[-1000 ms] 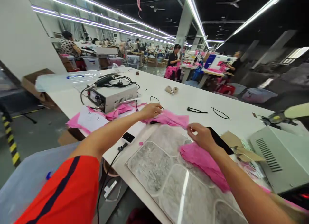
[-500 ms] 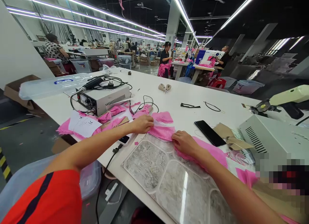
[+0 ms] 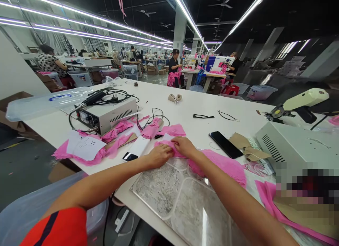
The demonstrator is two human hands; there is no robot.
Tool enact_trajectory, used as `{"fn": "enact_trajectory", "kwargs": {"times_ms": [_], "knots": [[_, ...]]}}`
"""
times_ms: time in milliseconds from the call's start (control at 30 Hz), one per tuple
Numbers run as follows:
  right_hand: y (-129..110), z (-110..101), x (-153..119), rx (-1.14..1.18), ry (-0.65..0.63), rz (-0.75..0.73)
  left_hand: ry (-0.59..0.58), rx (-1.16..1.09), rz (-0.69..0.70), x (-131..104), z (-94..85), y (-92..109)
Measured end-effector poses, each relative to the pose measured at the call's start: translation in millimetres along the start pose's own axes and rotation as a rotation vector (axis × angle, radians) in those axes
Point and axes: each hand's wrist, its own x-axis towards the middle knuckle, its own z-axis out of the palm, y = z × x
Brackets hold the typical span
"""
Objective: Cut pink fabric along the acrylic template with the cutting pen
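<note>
My left hand (image 3: 160,156) and my right hand (image 3: 184,147) are close together above the upper edge of a clear plastic panel (image 3: 182,175) with rounded sections. Both have their fingers closed on a small pink fabric piece (image 3: 179,153), partly hidden behind them. Just beyond lies another pink piece (image 3: 174,130), with a bit of white between. A larger pink pile (image 3: 225,165) extends under my right forearm. Left of my hands are a white box-like object (image 3: 139,147) and a pink bundle (image 3: 151,129).
On the left, a grey control box (image 3: 111,115) carries a cabled handpiece (image 3: 94,97). A white paper sheet (image 3: 84,145) covers pink cloth. Rightward are a black phone (image 3: 225,144), brown paper scraps (image 3: 242,143) and another grey box (image 3: 299,143). People work at sewing machines behind.
My right hand has moved left toward my left hand, which has come slightly lower. The pink piece, earlier spread flat between them, is now bunched at my fingers. The view has shifted a little.
</note>
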Motion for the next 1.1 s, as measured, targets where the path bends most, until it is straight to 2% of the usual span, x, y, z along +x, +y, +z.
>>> {"fn": "enact_trajectory", "kwargs": {"times_ms": [200, 333, 533, 700, 867, 1000, 1100], "knots": [[3.8, 12.0, 19.3, -0.053, -0.051, 0.189, 0.007, 0.001, -0.008, -3.5, 0.1, 0.4], [7.4, 11.6, 20.4, -0.087, -0.077, 0.259, 0.003, -0.008, -0.017, -5.3, 0.1, 0.8], [11.4, 12.2, 16.2, -0.123, -0.041, 0.361, -0.006, -0.008, -0.041, -6.9, 1.1, 3.4], [6.3, 7.4, 14.3, -0.096, 0.033, 0.349, 0.022, -0.007, -0.074, -5.4, -1.2, 3.4], [-3.4, 3.3, 0.8, -0.034, 0.093, 0.267, 0.109, -0.030, -0.124, 4.6, -2.8, -8.9], [-7.1, 6.3, -11.9, 0.016, 0.035, 0.202, 0.187, -0.064, -0.164, 12.6, 8.9, -18.0], [-7.1, 0.8, -16.8, 0.067, 0.042, 0.161, 0.206, -0.093, -0.165, 13.1, 17.4, -21.9]]}}
